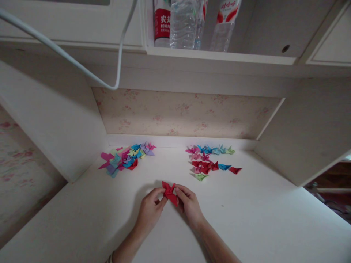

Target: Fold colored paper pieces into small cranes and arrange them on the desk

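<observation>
Between my two hands is a red origami crane (170, 194), its folded paper points spread out above the white desk. The fingers of my left hand (152, 204) pinch its left side. On the opposite side, my right hand (189, 204) grips it near the upper right point with thumb and fingers. Beyond the hands to the left lies a loose heap of folded paper pieces (127, 157) in pink, blue, yellow, purple and red. Farther right, several paper cranes (205, 166) stand in rough rows, mostly red, pink and blue, with some green.
The white desk (236, 226) is bounded by side panels and a floral back wall (175, 113). An overhead shelf holds plastic bottles (183, 25) and a red-labelled bottle (162, 23). A white curved tube (82, 69) hangs at upper left.
</observation>
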`<state>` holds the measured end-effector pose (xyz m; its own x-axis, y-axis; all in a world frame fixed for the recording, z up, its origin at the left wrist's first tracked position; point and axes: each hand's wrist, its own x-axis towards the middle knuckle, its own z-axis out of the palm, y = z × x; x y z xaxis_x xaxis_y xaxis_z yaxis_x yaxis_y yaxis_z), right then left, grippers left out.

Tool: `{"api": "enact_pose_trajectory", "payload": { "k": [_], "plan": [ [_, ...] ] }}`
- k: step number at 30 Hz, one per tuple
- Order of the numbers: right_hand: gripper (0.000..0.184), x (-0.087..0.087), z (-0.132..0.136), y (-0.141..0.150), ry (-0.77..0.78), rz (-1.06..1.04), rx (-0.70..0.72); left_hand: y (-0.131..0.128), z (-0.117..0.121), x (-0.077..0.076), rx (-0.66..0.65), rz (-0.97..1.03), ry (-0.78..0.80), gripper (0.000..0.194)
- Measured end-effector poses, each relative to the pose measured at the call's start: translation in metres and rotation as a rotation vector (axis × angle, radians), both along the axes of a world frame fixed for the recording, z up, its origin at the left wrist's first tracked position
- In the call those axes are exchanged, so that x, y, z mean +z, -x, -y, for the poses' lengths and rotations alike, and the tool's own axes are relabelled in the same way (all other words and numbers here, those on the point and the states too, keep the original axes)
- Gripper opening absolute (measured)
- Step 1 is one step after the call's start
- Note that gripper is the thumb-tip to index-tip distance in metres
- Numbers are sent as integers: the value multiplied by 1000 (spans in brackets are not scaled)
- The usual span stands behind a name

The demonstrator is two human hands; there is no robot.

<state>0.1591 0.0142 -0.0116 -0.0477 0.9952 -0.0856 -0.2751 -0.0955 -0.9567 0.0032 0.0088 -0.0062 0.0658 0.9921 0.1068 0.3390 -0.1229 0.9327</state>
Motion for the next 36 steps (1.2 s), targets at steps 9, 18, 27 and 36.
{"api": "enact_pose_trajectory", "payload": {
  "k": [9,18,27,36],
  "plan": [
    [38,10,2,-12,-172,338,-124,-5,10,0,-75,-58,-100,26],
    [29,43,4,-46,-269,667,-175,-14,23,1,-173,-101,-194,33],
    [36,87,-66,-168,-249,1202,-252,-14,20,-2,-174,-241,-206,25],
    [32,105,-131,-229,-167,1863,-113,-18,11,-8,-151,-229,-150,25]
  ]
}}
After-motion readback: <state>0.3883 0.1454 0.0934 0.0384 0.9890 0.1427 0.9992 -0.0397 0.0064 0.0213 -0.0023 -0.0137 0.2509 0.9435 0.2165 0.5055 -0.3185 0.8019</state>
